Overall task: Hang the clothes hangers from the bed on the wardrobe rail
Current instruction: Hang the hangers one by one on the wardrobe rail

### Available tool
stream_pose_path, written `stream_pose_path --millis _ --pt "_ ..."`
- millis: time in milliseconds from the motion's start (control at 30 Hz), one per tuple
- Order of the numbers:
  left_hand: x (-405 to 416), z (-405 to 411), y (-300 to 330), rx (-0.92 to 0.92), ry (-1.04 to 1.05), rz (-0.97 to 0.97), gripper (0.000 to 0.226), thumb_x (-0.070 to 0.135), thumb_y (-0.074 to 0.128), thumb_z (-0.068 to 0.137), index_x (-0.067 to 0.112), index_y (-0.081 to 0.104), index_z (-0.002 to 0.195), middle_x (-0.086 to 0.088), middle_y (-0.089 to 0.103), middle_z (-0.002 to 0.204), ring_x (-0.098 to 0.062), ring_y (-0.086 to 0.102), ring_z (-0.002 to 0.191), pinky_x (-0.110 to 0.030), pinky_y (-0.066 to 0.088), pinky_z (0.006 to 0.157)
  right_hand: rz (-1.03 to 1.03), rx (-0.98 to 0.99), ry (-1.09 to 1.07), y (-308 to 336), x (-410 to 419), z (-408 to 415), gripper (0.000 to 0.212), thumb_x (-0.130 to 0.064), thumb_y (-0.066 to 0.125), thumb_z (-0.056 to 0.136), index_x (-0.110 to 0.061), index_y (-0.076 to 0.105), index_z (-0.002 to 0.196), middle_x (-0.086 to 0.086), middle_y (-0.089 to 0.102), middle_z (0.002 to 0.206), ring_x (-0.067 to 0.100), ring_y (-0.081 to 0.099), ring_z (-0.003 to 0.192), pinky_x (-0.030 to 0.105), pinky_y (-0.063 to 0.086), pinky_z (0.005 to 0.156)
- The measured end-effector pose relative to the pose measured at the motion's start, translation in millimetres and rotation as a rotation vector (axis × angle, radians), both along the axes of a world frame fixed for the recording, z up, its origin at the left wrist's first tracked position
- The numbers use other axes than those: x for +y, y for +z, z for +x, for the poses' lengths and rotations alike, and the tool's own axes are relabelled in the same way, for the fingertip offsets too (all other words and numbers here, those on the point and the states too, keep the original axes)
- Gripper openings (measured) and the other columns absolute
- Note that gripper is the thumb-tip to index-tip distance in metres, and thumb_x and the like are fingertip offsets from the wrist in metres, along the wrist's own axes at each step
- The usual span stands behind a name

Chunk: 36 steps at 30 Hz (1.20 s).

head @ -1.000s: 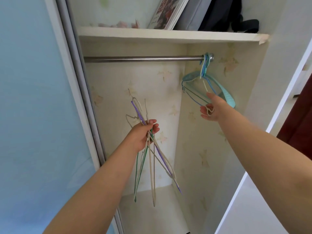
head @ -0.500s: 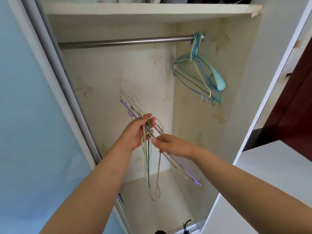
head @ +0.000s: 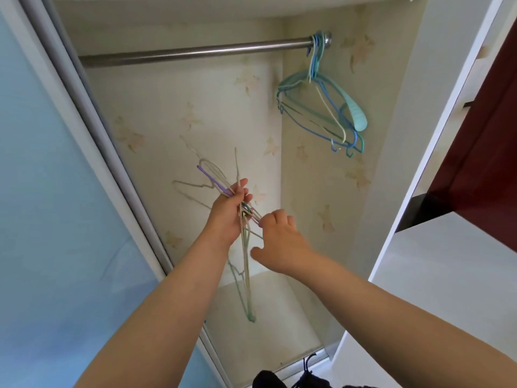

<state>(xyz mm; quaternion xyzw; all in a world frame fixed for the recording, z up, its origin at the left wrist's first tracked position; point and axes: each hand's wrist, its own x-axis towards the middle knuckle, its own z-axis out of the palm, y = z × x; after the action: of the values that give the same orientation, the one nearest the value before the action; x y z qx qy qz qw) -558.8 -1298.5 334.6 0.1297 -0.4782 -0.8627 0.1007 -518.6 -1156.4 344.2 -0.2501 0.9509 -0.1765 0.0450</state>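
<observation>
A pale blue sliding door (head: pixel 56 191) filled the left of the frame, its grey track frame (head: pixel 92 130) running diagonally down toward the bottom centre. Behind it the wardrobe stood open, lined with cream paper (head: pixel 173 113) printed with faint tan leaf shapes. A steel rail (head: pixel 195 53) crossed the upper middle of the frame, bare along most of its span.

At centre frame the left hand (head: pixel 226 217) gripped a loose bundle of wire hangers (head: pixel 243 233) — beige, green and one purple — with its fingers curled round the crossing necks. Their hooks fanned toward the upper left and their bodies dangled toward the wardrobe floor. Just to the right, the right hand (head: pixel 279 242) reached into the bundle with its fingertips at the strands; whether it had actually pinched one could not be told.

These hangers looked thin, light and springy, and likely to snag on each other. The better hold seemed to be at the neck just under a hook, drawing one free along its own line rather than yanking sideways. The coated wire probably slid easily against its neighbours, so the left-hand grip needed to stay firm.

At the upper right, a cluster of blue and teal hangers (head: pixel 321 107) hung on the rail's far end, crowded against the side wall. Further right stood a white panel (head: pixel 447 107) and a dark red surface (head: pixel 489 121) — no bed was in view.
</observation>
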Motion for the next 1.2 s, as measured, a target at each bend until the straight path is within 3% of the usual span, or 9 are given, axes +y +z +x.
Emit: stream_pose_path --millis 100,167,233,400,500,633,800,933,1200 --pt "-7 -5 0 -0.014 0.153 -0.005 0.022 0.011 0.048 0.100 0.023 0.065 0.101 0.006 0.058 0.083 -0.005 0.056 0.075 -0.024 0.038 0.064 -0.035 -0.057 -0.038 -8 13 -3 0.042 -0.046 0.044 0.094 -0.012 0.055 0.115 0.009 0.042 0.121 0.027 0.044 0.113 0.039 0.044 0.093" --pt "-10 -9 1 -0.049 0.236 0.000 0.020 0.012 0.051 0.099 0.025 0.066 0.097 0.007 0.058 0.082 -0.004 0.056 0.075 -0.025 0.037 0.066 -0.161 -0.256 -0.007 -11 17 -2 0.062 -0.059 0.038 0.093 -0.001 0.060 0.097 0.018 0.056 0.109 0.031 0.057 0.097 0.038 0.047 0.085" --pt "-10 -12 1 -0.077 0.306 -0.006 0.016 0.015 0.055 0.097 0.026 0.066 0.097 0.008 0.059 0.082 -0.003 0.057 0.076 -0.026 0.037 0.066 -0.171 -0.353 0.070 -16 17 3 0.070 -0.061 0.038 0.092 0.006 0.059 0.101 0.022 0.062 0.110 0.036 0.060 0.099 0.040 0.048 0.089" --pt "-3 -15 -6 -0.046 0.376 0.020 0.010 0.026 0.059 0.095 0.025 0.063 0.087 0.008 0.065 0.083 -0.004 0.064 0.078 -0.028 0.047 0.074 -0.277 -0.210 -0.123 -32 25 -1 0.039 -0.044 0.024 0.101 -0.020 0.051 0.087 0.000 0.070 0.078 0.021 0.067 0.071 0.033 0.051 0.072" --pt "1 -18 -17 -0.048 0.424 -0.019 0.013 0.027 0.057 0.096 0.026 0.061 0.084 0.006 0.069 0.085 -0.005 0.066 0.078 -0.032 0.048 0.076 -0.293 -0.005 -0.200 -36 35 -5 0.037 -0.040 0.022 0.103 -0.016 0.049 0.097 0.007 0.065 0.076 0.029 0.059 0.068 0.034 0.045 0.059" --pt "-1 -21 -30 -0.077 0.475 -0.069 0.015 0.017 0.058 0.094 0.027 0.065 0.087 0.008 0.073 0.086 -0.007 0.067 0.086 -0.035 0.051 0.089 -0.413 -0.016 -0.305 -48 45 -10 0.035 -0.031 0.027 0.103 -0.009 0.053 0.100 0.013 0.062 0.079 0.035 0.059 0.076 0.039 0.046 0.064" --pt "-7 -21 -22 -0.073 0.500 0.049 0.030 0.021 0.039 0.102 0.021 0.062 0.082 0.005 0.065 0.074 -0.009 0.064 0.072 -0.030 0.051 0.073 -0.454 -0.146 -0.446 -67 75 -27 0.032 -0.027 0.030 0.100 -0.011 0.057 0.095 0.004 0.053 0.070 0.033 0.059 0.074 0.046 0.054 0.070" --pt "-16 -23 -17 -0.084 0.506 0.170 0.032 0.021 0.033 0.101 0.020 0.055 0.078 0.005 0.042 0.060 -0.009 0.041 0.046 -0.024 0.039 0.052 -0.455 -0.190 -0.545 -83 99 -33 0.029 -0.026 0.030 0.098 -0.018 0.056 0.087 0.001 0.052 0.069 0.029 0.055 0.069 0.044 0.056 0.068" --pt "-31 -9 -22 -0.174 0.391 0.087 0.021 0.020 0.046 0.096 0.020 0.061 0.081 0.006 0.031 0.054 -0.009 0.027 0.041 -0.020 0.025 0.042 -0.339 -0.110 -0.642 -117 136 -33 0.030 -0.036 0.029 0.102 -0.024 0.056 0.095 0.001 0.055 0.071 0.024 0.055 0.068 0.029 0.039 0.056"
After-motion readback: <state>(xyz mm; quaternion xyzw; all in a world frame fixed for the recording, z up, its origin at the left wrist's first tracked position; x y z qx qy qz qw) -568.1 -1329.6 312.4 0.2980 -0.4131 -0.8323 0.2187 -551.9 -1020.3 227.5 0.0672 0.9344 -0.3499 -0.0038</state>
